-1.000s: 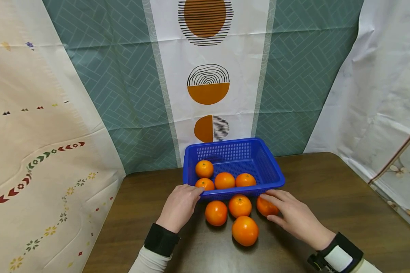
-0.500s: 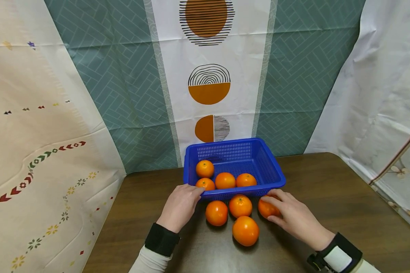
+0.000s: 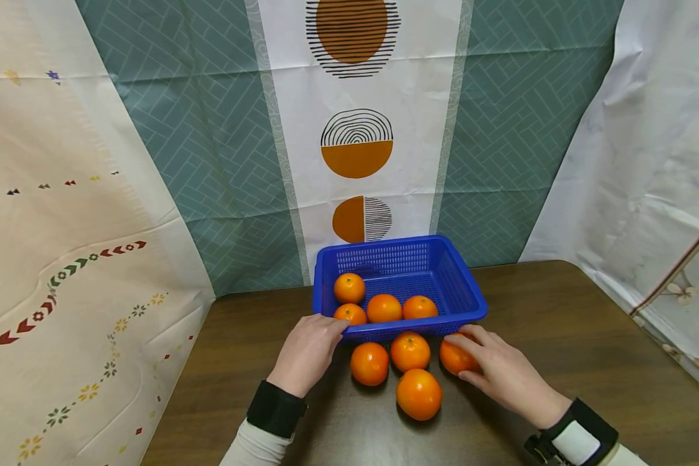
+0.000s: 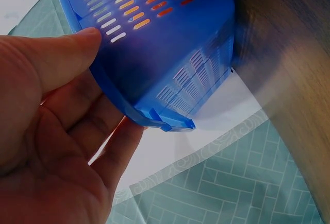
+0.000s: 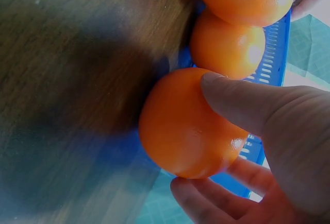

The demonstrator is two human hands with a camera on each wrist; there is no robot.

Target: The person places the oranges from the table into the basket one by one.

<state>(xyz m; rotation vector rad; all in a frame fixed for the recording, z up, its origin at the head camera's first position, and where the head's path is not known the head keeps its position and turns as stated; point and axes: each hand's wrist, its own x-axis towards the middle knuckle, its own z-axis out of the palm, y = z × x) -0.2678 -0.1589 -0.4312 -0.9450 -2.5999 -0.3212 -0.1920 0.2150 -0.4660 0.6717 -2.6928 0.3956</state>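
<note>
My left hand [image 3: 307,353] grips the near left corner of a blue plastic basket [image 3: 457,316]. In the left wrist view the thumb presses the basket's slotted wall [image 4: 149,54], with fingers at the rim. My right hand [image 3: 509,369] holds an orange [image 3: 457,357] between thumb and fingers, just in front of the basket's near right corner. In the right wrist view this held orange [image 5: 188,126] appears low by the wood surface. Several oranges lie in the basket, among them one orange [image 3: 384,308] by the near wall.
Outside the basket, in front of it, sit an orange [image 3: 369,364] near my left hand, another orange [image 3: 410,351] in the middle and a nearer orange [image 3: 419,395]. The wooden table [image 3: 239,336] ends at patterned cloth [image 3: 221,162] behind the basket.
The right hand's orange has shifted very slightly right and toward me, with the fingers drawn in around it. The left hand stays on the basket; the other oranges stay put.
</note>
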